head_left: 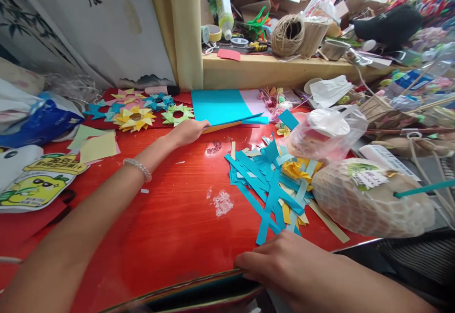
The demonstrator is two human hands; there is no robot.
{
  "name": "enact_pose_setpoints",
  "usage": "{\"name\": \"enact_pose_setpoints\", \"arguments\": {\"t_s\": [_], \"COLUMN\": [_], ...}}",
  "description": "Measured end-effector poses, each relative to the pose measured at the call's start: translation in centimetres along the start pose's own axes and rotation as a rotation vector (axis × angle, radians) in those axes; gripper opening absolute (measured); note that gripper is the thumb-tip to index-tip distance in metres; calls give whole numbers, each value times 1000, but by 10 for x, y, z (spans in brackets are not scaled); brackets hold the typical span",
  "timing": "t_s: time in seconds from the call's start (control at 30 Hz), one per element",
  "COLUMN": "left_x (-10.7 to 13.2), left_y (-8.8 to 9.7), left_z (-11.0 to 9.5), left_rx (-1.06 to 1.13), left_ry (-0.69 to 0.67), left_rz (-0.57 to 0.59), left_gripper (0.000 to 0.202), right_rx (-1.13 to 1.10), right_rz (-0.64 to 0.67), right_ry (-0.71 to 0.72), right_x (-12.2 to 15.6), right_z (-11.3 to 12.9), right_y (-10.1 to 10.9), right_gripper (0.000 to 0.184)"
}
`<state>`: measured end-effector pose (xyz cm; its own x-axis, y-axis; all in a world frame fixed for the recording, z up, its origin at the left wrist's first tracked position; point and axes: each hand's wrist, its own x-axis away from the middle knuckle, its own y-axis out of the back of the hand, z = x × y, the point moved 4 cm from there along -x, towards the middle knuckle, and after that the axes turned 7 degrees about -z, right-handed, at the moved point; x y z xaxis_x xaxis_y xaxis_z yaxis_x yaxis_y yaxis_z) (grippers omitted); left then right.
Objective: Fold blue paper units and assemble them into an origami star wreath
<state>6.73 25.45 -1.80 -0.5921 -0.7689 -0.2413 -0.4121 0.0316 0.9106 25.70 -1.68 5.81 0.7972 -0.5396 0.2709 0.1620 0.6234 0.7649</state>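
Note:
My left hand [187,131] reaches far across the red table [170,218] and pinches the near left corner of a stack of coloured paper sheets [220,105], teal on top with pink beside it. My right hand [280,262] rests at the table's near edge, fingers curled over the rim, just below a heap of blue and yellow paper strips [270,180]. What, if anything, sits under those fingers is hidden. Folded paper stars [137,109] in yellow, green, blue and pink lie to the left of the sheets.
A netted round fruit [366,197] and a plastic bag with a white cup [325,130] crowd the right side. Pale paper squares [95,145] and packets [39,180] lie at left. A wooden shelf [270,69] behind holds twine, tape and clutter.

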Motion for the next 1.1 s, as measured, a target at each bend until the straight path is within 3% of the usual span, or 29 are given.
{"name": "enact_pose_setpoints", "arguments": {"t_s": [0.1, 0.2, 0.5, 0.77, 0.97, 1.1], "left_x": [-8, -16, -27, -13, 0, 3], "left_y": [4, 6, 3, -1, -3, -2], "left_z": [9, 15, 19, 2, -6, -5], "left_rx": [58, 148, 188, 23, -20, -13], "left_ry": [99, 157, 209, 45, -113, -127], "left_rz": [-30, 15, 91, 1, 91, 98], "left_gripper": [29, 32, 38, 30, 24, 35], "right_rx": [-26, -50, -61, -40, -32, -33], "right_rz": [-13, -7, -9, 69, 80, 72], "right_ry": [7, 3, -11, -26, -34, -24], "right_x": [-2, -4, -7, -8, -9, -10], "right_z": [-2, -3, -5, -7, -5, -3], "right_y": [3, 4, -1, -3, -2, 0], "right_gripper": [16, 12, 12, 14, 16, 19]}}
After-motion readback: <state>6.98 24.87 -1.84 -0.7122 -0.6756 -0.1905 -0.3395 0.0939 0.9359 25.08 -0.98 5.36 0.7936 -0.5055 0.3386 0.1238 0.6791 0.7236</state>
